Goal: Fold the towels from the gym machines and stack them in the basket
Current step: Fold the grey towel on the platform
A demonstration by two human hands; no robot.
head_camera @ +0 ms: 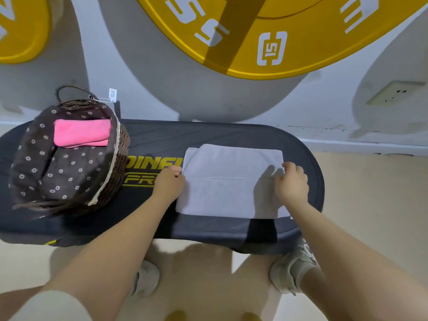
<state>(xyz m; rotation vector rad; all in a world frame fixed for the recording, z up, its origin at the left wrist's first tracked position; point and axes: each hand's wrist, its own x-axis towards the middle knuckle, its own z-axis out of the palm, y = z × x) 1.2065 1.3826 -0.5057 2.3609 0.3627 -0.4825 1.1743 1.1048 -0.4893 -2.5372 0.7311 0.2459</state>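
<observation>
Head view
Grey towel (228,181): folded into a rough rectangle, lying flat on the right half of the black padded bench (208,133).
Left hand (168,181): fingers curled at the towel's left edge, pinching it about halfway up.
Right hand (292,181): fingers curled at the towel's right edge, pinching it near the upper right corner.
Basket (69,156): brown wicker with a flowered dark lining, standing on the bench's left end, well apart from the grey towel.
Pink towel (81,133): folded, lying inside the basket towards its far side.
Wall (162,72): grey, behind the bench, painted with large yellow weight plates.
</observation>
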